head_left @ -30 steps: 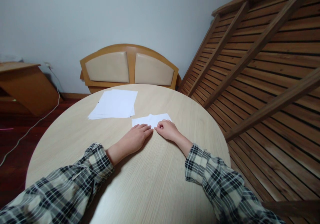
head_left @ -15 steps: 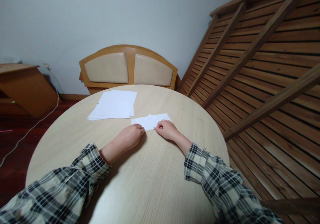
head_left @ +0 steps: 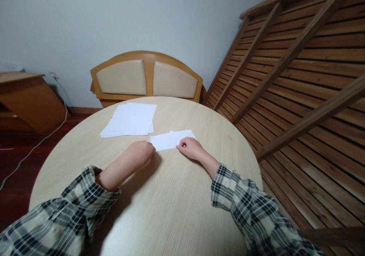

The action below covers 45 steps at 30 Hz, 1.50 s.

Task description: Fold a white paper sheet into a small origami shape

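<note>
Sliding bare left hand (head_left: pixel 139 152): at the 8 o'clock corner of the white rectangular paper strip (head_left: pixel 167 139); grip unclear.
Bare right hand (head_left: pixel 190 148): curled at its 4 o'clock; pinch unclear.
Paper strip: on the round pale-wood surface (head_left: pixel 171 199), 6 o'clock edge newly exposed, seemingly smoothed.

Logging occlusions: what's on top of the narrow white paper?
The right hand partly covers the right end of the narrow white paper, hiding the surface beneath; the left hand is at the left end.
</note>
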Each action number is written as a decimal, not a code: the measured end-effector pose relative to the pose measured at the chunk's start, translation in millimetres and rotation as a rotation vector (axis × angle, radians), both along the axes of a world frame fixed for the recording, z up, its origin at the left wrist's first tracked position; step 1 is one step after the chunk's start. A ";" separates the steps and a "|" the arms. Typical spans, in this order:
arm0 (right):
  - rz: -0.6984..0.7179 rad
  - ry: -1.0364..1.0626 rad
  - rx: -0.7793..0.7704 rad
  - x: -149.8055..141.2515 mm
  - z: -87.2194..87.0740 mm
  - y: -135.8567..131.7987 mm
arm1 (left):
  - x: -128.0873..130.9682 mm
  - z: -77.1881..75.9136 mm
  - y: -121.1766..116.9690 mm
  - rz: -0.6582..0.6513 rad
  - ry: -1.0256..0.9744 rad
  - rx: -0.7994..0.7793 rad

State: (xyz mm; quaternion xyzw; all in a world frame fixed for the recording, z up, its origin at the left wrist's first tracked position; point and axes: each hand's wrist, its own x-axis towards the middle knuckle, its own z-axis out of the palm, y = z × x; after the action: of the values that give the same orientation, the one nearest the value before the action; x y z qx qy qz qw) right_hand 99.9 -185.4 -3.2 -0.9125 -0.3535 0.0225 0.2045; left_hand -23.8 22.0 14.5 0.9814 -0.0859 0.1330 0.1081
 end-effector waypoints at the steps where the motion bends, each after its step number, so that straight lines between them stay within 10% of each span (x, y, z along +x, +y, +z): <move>1: 0.001 0.001 0.003 -0.3 0.3 0.0 | 0.4 3.9 0.2 0.040 0.029 0.062; 18: -0.006 -0.016 -0.010 -1.1 0.1 2.1 | 48.6 -25.6 -43.3 0.038 -0.117 -0.223; 45: 0.002 -0.012 0.010 0.4 -0.9 0.2 | 28.8 -25.1 5.6 -0.087 0.023 -0.243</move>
State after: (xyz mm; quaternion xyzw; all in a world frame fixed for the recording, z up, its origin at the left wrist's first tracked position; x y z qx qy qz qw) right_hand 100.4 -185.2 -4.1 -0.9113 -0.3557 0.0155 0.2068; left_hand 5.0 27.6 -10.6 0.9580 -0.1104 0.1261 0.2327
